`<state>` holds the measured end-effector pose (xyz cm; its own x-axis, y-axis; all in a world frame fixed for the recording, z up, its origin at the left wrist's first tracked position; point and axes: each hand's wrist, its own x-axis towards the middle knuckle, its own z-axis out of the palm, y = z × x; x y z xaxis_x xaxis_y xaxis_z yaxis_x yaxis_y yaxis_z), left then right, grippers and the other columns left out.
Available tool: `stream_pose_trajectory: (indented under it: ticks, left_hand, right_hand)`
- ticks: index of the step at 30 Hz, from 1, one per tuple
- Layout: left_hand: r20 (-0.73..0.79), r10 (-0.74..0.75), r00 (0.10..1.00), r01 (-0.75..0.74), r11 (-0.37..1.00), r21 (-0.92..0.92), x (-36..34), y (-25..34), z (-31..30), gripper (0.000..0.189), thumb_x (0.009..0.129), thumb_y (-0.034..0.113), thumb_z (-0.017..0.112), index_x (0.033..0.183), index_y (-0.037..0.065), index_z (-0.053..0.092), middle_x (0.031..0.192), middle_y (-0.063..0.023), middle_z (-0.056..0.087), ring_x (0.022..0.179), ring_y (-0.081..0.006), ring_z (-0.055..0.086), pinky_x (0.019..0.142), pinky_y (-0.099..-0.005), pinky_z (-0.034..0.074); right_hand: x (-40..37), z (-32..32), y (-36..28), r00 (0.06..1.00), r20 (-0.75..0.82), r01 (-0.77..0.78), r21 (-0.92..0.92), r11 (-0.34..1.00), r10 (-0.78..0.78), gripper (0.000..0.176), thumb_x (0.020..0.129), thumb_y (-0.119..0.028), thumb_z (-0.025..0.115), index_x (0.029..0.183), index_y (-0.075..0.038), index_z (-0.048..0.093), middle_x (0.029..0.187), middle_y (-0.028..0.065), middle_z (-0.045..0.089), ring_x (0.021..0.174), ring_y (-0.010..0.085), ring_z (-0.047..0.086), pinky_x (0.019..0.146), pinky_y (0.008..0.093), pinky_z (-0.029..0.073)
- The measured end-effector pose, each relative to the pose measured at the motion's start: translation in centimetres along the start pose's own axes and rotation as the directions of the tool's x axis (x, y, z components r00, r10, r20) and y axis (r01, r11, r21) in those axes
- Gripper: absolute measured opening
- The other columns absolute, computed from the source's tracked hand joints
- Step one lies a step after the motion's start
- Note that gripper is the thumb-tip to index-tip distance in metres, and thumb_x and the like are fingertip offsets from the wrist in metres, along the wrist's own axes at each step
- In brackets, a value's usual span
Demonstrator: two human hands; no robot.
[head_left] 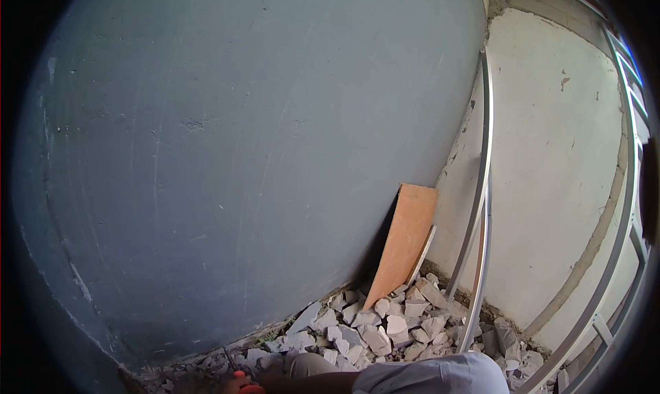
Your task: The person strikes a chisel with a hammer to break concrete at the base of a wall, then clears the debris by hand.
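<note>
At the bottom edge, a forearm comes out of a light grey sleeve (430, 377) and reaches left, low in front of the blue-grey wall (240, 174). It appears to be my right arm. My right hand (230, 386) is mostly cut off by the frame and dark. Its fingers seem closed around an orange-handled tool (251, 389) with a thin dark shaft pointing up and left. The tool's exact kind cannot be made out. Beside the forearm shows a light-coloured bent knee (311, 365). My left hand is out of sight.
Broken rubble (378, 335) covers the ground along the wall's foot. An orange-brown board (405, 246) leans in the corner. Metal profiles (485, 153) stand against the white wall (550, 153). A metal ladder-like frame (622, 236) rises at the right.
</note>
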<state>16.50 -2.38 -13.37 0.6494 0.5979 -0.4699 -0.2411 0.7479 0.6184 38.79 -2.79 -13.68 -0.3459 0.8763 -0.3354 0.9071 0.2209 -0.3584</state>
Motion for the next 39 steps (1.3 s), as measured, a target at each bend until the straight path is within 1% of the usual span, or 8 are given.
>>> stream_pose_trajectory:
  ticks: [4,7,10,21,25,27,30,39]
  left_hand:
    - [-0.2,-0.041,0.979,0.016,0.992,-0.128,-3.5,0.5,3.3,0.033,0.096,0.038,0.058,0.086,0.007,0.064,0.083,-0.0068,0.064,0.073,-0.0187,0.061,0.072,-0.0336,0.05]
    - [-0.05,0.311,0.949,-0.306,0.947,0.097,-3.3,-0.7,1.9,0.034,0.097,0.037,0.057,0.086,0.006,0.063,0.083,-0.0069,0.063,0.074,-0.0191,0.06,0.072,-0.0335,0.05]
    - [0.172,0.587,0.791,-0.612,0.751,0.248,-3.2,-1.8,0.9,0.034,0.098,0.036,0.056,0.085,0.005,0.062,0.084,-0.0071,0.063,0.074,-0.0194,0.059,0.072,-0.0334,0.05]
    - [0.345,0.718,0.604,-0.776,0.433,0.459,-3.5,0.2,1.9,0.029,0.098,0.032,0.056,0.089,0.006,0.064,0.087,-0.0036,0.061,0.075,-0.015,0.059,0.071,-0.0319,0.05]
    - [0.398,0.864,0.308,-0.91,0.146,0.387,-4.7,1.1,3.7,0.027,0.097,0.031,0.056,0.09,0.007,0.065,0.088,-0.0023,0.06,0.076,-0.0134,0.059,0.071,-0.0313,0.05]
    - [0.377,0.791,0.482,-0.842,0.299,0.449,-4.1,0.7,2.3,0.03,0.096,0.035,0.057,0.094,0.006,0.064,0.09,-0.0031,0.061,0.078,-0.014,0.059,0.073,-0.0318,0.05]
    - [0.339,0.739,0.582,-0.784,0.399,0.476,-3.6,0.1,1.2,0.037,0.094,0.041,0.058,0.099,0.005,0.063,0.093,-0.0043,0.061,0.081,-0.0148,0.06,0.075,-0.0325,0.051]
    - [0.341,0.755,0.559,-0.798,0.381,0.467,-3.4,-0.5,0.3,0.064,0.088,0.059,0.061,0.115,0.002,0.059,0.102,-0.0078,0.064,0.09,-0.0173,0.063,0.082,-0.0347,0.052]
  right_hand:
    - [0.0,-0.2,-0.1,1.0,-0.005,-0.006,0.003,1.0,0.006,0.026,0.085,-0.027,0.06,0.096,-0.004,0.065,0.087,0.0202,0.069,0.081,0.0384,0.069,0.068,0.0501,0.056]
    - [-0.2,-0.1,-0.1,1.0,-0.009,-0.02,0.004,1.0,0.02,0.026,0.085,-0.027,0.06,0.096,-0.004,0.065,0.087,0.0202,0.069,0.081,0.0383,0.069,0.068,0.0501,0.056]
    - [-0.2,-0.1,-0.4,1.0,-0.009,-0.028,0.01,1.0,0.028,0.026,0.085,-0.028,0.06,0.095,-0.004,0.065,0.087,0.0202,0.069,0.081,0.0383,0.069,0.068,0.0502,0.056]
    - [-0.8,1.0,-0.2,0.999,-0.009,-0.043,0.004,0.999,0.043,0.027,0.085,-0.028,0.061,0.095,-0.004,0.065,0.088,0.0202,0.069,0.082,0.0382,0.069,0.069,0.0502,0.056]
    - [-1.2,1.4,-0.6,0.999,-0.006,-0.044,0.011,0.999,0.044,0.027,0.084,-0.028,0.061,0.095,-0.004,0.065,0.088,0.0202,0.069,0.082,0.0381,0.069,0.069,0.0502,0.056]
    - [-1.2,1.5,-0.6,0.999,-0.008,-0.043,0.014,0.999,0.043,0.027,0.084,-0.028,0.061,0.095,-0.004,0.065,0.088,0.0202,0.069,0.082,0.0381,0.069,0.069,0.0503,0.056]
    - [-1.3,1.5,-0.4,0.999,-0.012,-0.045,0.018,0.999,0.046,0.027,0.084,-0.028,0.061,0.095,-0.004,0.065,0.088,0.0203,0.069,0.083,0.038,0.069,0.069,0.0503,0.056]
    - [-1.4,1.7,-0.1,0.999,-0.014,-0.049,0.029,0.998,0.05,0.027,0.084,-0.028,0.061,0.095,-0.004,0.066,0.089,0.0203,0.069,0.083,0.0379,0.069,0.07,0.0503,0.056]
